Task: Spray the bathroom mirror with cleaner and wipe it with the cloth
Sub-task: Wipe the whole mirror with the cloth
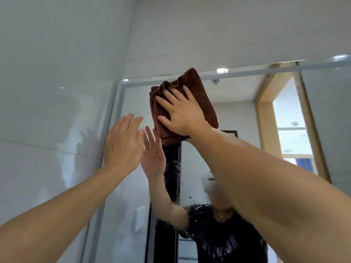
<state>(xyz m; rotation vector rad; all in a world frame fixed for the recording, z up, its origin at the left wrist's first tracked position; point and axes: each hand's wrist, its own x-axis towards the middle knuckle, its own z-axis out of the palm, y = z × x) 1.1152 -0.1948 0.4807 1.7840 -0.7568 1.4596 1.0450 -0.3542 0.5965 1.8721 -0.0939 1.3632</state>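
This was a home bathroom. Large glossy white wall tiles (57,92) ran up to a wide metal-edged mirror (237,114) fixed on the wall, its lower glass beaded with droplets. The reflection showed a wood-framed doorway (266,111) and a white wall switch (139,218).

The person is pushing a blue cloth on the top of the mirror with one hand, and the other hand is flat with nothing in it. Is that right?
Almost. The cloth is brown, not blue, as the head view shows. The rest holds: the right hand presses it against the top of the mirror, and the left hand is flat and holds nothing.
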